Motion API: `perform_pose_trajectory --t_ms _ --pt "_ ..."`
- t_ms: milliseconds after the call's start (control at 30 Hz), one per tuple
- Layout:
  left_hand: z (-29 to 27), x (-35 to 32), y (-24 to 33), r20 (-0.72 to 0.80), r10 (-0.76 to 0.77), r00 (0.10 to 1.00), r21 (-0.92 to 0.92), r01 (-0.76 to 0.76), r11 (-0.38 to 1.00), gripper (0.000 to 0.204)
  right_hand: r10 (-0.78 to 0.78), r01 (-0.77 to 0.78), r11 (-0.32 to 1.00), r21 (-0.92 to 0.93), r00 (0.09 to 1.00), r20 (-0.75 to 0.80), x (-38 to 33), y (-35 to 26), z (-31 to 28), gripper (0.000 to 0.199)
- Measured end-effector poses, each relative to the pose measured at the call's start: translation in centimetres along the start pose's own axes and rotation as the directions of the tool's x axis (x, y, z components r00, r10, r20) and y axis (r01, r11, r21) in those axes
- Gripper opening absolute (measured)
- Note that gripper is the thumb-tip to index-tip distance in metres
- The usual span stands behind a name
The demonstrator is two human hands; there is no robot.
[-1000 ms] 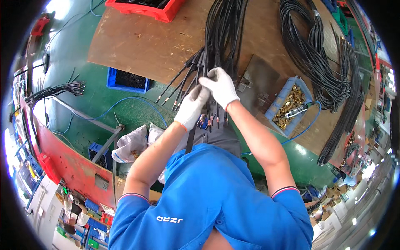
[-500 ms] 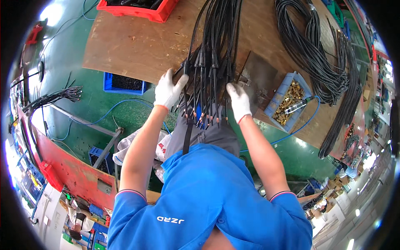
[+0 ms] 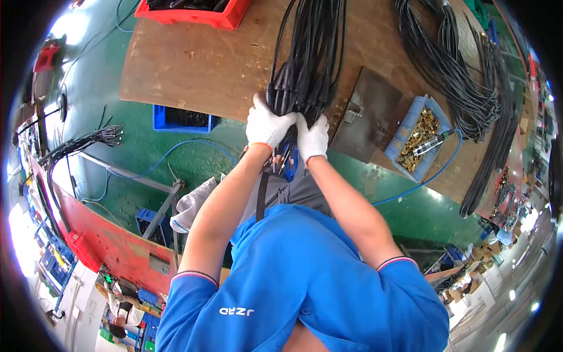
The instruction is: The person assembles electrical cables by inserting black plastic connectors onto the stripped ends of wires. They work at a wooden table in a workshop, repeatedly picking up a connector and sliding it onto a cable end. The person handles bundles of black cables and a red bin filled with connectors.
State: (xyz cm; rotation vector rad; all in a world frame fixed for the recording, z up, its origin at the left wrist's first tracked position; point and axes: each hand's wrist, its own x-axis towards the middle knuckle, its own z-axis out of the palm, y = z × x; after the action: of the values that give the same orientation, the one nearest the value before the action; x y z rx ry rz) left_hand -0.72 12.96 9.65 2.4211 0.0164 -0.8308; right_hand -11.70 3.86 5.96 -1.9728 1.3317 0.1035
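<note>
A bundle of black cables [image 3: 308, 53] lies on the brown table and reaches over its near edge toward me. Thicker black joints sit partway along it, and below them thin branches end in bare copper tips. My left hand [image 3: 267, 124], in a white glove, is closed round the left side of the bundle just below the joints. My right hand [image 3: 312, 136], gloved alike, grips the right side of the same bundle. The thumbs nearly meet in the middle. Parts of the branches are hidden behind both hands.
On the table [image 3: 193, 64] stand a red bin [image 3: 193, 17] of black parts and a blue bin [image 3: 409, 132] of brass pieces with a hose-fed tool [image 3: 431, 144]. A dark metal plate [image 3: 368, 111] and coiled black cables [image 3: 451, 76] lie to the right. A blue crate [image 3: 183, 129] sits below the left edge.
Both hands have come inward from the sides of the bundle and closed on it. The spread branches are now gathered together between them. The view has shifted slightly.
</note>
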Motion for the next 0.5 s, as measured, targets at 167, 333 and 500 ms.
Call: perform_pose_trajectory --t_ms 167,333,500 --pt "-0.6 1.4 -2.0 0.035 0.024 0.999 0.024 -0.025 0.999 0.091 0.018 -0.018 1.0 0.01 0.999 0.031 1.2 1.2 0.7 0.078" --pt "-2.4 2.9 -4.1 -0.034 0.006 0.999 0.011 -0.006 1.0 0.069 0.022 -0.067 0.984 0.167 0.966 0.259 2.1 -3.3 4.0 0.076" --pt "-5.7 6.0 -6.1 -0.104 0.044 0.994 -0.002 -0.044 0.999 0.056 -0.018 -0.092 0.964 0.249 0.913 0.408 1.7 -6.5 6.3 0.079"
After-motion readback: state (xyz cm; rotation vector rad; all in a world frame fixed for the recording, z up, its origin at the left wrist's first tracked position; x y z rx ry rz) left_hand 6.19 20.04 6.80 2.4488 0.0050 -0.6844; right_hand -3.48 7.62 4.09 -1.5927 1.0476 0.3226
